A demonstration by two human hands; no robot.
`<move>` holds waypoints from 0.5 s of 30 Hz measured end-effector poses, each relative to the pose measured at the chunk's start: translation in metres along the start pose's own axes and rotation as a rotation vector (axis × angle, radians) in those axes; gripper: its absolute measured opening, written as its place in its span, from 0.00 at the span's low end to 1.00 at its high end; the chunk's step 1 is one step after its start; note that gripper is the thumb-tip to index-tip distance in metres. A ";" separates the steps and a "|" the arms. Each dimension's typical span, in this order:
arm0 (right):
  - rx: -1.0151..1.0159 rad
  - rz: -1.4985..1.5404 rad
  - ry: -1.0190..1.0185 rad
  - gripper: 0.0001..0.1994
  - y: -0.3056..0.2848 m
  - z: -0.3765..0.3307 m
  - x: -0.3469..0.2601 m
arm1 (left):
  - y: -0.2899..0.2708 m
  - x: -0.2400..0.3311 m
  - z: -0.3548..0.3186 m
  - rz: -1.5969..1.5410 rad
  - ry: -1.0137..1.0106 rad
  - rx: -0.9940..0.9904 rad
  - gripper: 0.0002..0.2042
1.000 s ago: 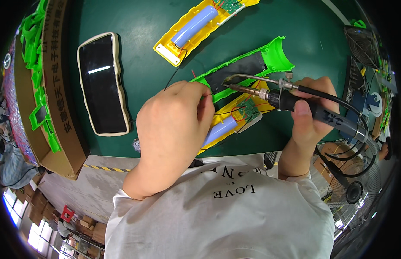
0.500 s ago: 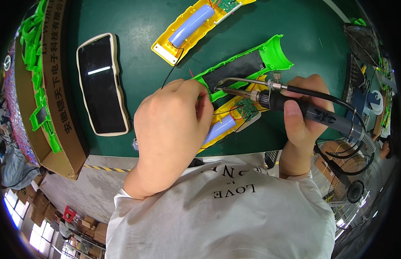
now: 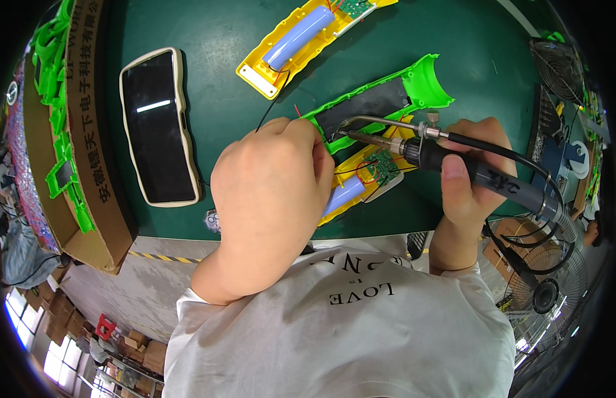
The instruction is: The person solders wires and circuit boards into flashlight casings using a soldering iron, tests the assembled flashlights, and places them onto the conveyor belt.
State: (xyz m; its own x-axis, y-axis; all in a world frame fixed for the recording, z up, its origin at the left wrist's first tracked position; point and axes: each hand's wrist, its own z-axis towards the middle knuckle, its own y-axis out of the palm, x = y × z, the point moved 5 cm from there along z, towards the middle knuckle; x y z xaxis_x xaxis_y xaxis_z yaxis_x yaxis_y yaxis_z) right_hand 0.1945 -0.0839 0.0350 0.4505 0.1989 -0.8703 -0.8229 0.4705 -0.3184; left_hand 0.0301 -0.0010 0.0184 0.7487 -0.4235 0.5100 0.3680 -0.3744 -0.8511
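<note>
Holding soldering iron (image 3: 497, 178), R hand (image 3: 459, 189); L hand (image 3: 271, 176) bunched at grn shell (image 3: 427, 83) w/ blk pad (image 3: 368, 106), grip hidden. Box (image 3: 105, 199) has grn pcs (image 3: 50, 73); far yel. casing (image 3: 316, 48), blue cell (image 3: 298, 38).

Seen on my remote feed, a cream-cased phone (image 3: 155, 132) lies left of the left fingers (image 3: 323, 161) | cardboard box (image 3: 112, 215), farther left | wire-guarded fan (image 3: 545, 295), lower right of the right fingers (image 3: 456, 174)

In action: two hands (image 3: 271, 179) (image 3: 464, 199), one iron (image 3: 431, 154); across the tabletop (image 3: 215, 73), two yellow shells (image 3: 312, 40) (image 3: 348, 166), two batteries (image 3: 298, 36) (image 3: 344, 194), two boards (image 3: 354, 6) (image 3: 386, 166), one green shell (image 3: 426, 89), one phone (image 3: 156, 129)!
</note>
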 end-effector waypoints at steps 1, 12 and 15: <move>-0.001 0.002 0.000 0.10 0.000 0.000 -0.001 | -0.001 0.000 0.000 0.001 -0.001 0.001 0.04; 0.016 0.074 0.090 0.10 -0.001 -0.003 0.002 | 0.000 -0.004 -0.002 -0.081 -0.002 0.021 0.03; 0.018 0.072 0.114 0.10 -0.001 -0.003 0.003 | 0.000 -0.004 -0.002 -0.087 -0.004 0.020 0.03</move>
State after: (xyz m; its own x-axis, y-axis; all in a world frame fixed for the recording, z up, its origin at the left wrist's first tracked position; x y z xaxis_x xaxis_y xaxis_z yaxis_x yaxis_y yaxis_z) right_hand 0.1952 -0.0867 0.0314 0.3470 0.1342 -0.9282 -0.8450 0.4741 -0.2474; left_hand 0.0264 -0.0007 0.0171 0.7159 -0.3865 0.5815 0.4426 -0.3929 -0.8060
